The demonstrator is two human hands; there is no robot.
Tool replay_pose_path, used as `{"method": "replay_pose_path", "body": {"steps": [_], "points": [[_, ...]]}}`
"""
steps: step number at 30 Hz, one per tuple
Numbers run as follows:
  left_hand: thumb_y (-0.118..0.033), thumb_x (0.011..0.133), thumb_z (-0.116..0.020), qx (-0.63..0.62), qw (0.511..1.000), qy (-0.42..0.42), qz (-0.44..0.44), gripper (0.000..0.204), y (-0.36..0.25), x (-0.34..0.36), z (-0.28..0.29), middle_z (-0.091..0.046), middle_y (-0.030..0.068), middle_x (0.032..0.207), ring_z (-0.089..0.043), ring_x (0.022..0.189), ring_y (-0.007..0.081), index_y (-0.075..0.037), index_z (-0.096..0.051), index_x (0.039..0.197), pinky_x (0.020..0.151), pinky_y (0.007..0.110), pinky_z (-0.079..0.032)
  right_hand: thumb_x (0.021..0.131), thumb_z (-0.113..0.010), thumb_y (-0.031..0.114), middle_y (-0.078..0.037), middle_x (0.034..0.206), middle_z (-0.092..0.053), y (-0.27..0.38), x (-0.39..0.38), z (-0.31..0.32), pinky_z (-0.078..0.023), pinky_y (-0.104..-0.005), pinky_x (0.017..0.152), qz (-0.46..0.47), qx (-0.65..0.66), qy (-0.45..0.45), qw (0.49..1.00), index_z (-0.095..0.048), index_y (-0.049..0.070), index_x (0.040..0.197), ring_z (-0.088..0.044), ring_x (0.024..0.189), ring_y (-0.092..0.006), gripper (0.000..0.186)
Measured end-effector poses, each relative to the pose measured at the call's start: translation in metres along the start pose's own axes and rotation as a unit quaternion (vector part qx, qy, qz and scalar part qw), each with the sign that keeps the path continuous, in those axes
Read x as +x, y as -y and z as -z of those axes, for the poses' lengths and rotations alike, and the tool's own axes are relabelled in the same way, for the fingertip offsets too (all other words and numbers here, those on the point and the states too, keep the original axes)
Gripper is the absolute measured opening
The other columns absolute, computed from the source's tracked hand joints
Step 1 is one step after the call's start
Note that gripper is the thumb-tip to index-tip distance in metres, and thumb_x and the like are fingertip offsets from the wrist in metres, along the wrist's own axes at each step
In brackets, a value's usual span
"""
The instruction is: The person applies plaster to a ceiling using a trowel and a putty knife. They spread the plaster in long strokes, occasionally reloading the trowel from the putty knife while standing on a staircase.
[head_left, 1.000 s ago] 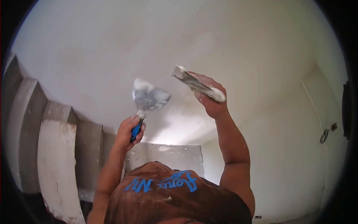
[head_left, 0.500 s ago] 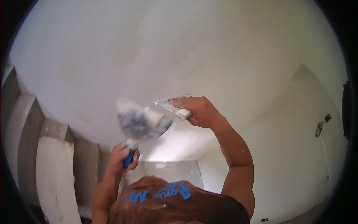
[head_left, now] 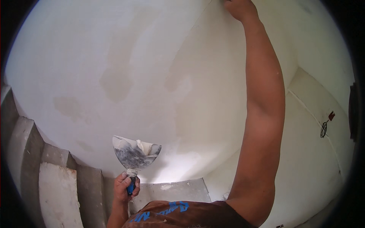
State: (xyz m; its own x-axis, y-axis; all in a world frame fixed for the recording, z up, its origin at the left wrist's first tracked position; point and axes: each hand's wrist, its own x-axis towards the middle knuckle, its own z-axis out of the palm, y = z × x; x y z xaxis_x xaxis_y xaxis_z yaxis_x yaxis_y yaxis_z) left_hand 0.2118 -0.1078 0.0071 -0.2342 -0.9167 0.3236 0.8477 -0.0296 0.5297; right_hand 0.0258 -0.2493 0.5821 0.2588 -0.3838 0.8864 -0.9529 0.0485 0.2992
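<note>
My left hand (head_left: 125, 187) grips the blue handle (head_left: 131, 186) of a wide putty knife (head_left: 135, 154), held low beside my chest with its blade upright. Grey smears and a lump of white compound sit on the blade. My right hand (head_left: 239, 8) is raised at the top edge of the view against the pale, patchy ceiling (head_left: 121, 68), fingers curled. What it holds is hidden behind it and by the frame edge. A thin crack-like line runs across the ceiling near that hand.
Bare grey concrete steps or ledges (head_left: 23, 148) line the left, with a whitish panel (head_left: 59, 195) among them. On the right wall (head_left: 304, 159) hang a small box (head_left: 331, 116) and a coiled black cable (head_left: 323, 130). A dark shape (head_left: 352, 112) is at the far right.
My right hand has swung up from beside the putty knife to the ceiling, arm extended. My left hand with the knife has moved lower, and more ceiling shows.
</note>
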Motion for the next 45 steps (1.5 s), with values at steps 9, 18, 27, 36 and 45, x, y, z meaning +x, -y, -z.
{"method": "replay_pose_path", "body": {"steps": [9, 18, 27, 36, 45], "points": [[-0.025, 0.098, -0.055, 0.015, 1.000, -0.004, 0.006, 0.025, -0.003, 0.004, 0.018, -0.060, 0.0133, 0.077, -0.047, 0.042, 0.0134, -0.001, -0.056, 0.105, 0.034, 0.024, -0.036, 0.079, -0.055, 0.013, -0.010, 0.115, -0.069, 0.027, -0.163, -0.096, -0.056, -0.0439, 0.084, 0.137, 0.008, -0.019, 0.990, -0.068, 0.011, 0.114, -0.067, 0.100, -0.0300, 0.037], [-0.027, 0.098, -0.055, 0.054, 0.998, 0.010, 0.022, 0.028, -0.007, 0.008, 0.014, -0.059, 0.0121, 0.075, -0.047, 0.043, 0.0130, 0.000, -0.055, 0.103, 0.034, 0.024, -0.035, 0.076, -0.059, 0.003, -0.014, 0.128, -0.063, 0.063, -0.370, -0.150, -0.054, -0.0411, 0.091, 0.169, 0.226, 0.155, 0.947, -0.063, 0.006, 0.124, -0.065, 0.106, -0.0299, 0.049], [-0.026, 0.098, -0.053, 0.023, 0.998, -0.057, 0.033, 0.027, 0.002, -0.002, 0.015, -0.057, 0.0114, 0.075, -0.046, 0.042, 0.0128, 0.000, -0.052, 0.099, 0.032, 0.024, -0.035, 0.097, -0.053, 0.012, -0.014, 0.132, -0.060, -0.087, -0.096, -0.038, -0.047, -0.0404, 0.102, -0.060, 0.029, 0.057, 0.996, -0.053, 0.003, 0.136, -0.059, 0.118, -0.0297, 0.041], [-0.028, 0.099, -0.054, 0.053, 0.994, -0.088, 0.038, 0.029, -0.003, -0.007, 0.008, -0.056, 0.0110, 0.074, -0.046, 0.042, 0.0114, 0.000, -0.051, 0.095, 0.031, 0.022, -0.033, 0.078, -0.057, 0.010, -0.013, 0.127, -0.063, -0.030, -0.290, -0.153, -0.053, -0.0437, 0.092, 0.067, 0.049, -0.026, 0.996, -0.067, 0.017, 0.123, -0.063, 0.110, -0.0315, 0.046], [-0.031, 0.099, -0.054, 0.109, 0.991, -0.020, 0.079, 0.029, -0.010, 0.002, 0.043, -0.057, 0.0078, 0.076, -0.044, 0.043, 0.0091, -0.002, -0.050, 0.096, 0.031, 0.021, -0.033, 0.084, -0.060, 0.004, -0.013, 0.134, -0.059, 0.063, -0.472, -0.091, -0.050, -0.0405, 0.099, -0.102, 0.389, 0.207, 0.892, -0.059, 0.007, 0.131, -0.060, 0.119, -0.0294, 0.047]]}}
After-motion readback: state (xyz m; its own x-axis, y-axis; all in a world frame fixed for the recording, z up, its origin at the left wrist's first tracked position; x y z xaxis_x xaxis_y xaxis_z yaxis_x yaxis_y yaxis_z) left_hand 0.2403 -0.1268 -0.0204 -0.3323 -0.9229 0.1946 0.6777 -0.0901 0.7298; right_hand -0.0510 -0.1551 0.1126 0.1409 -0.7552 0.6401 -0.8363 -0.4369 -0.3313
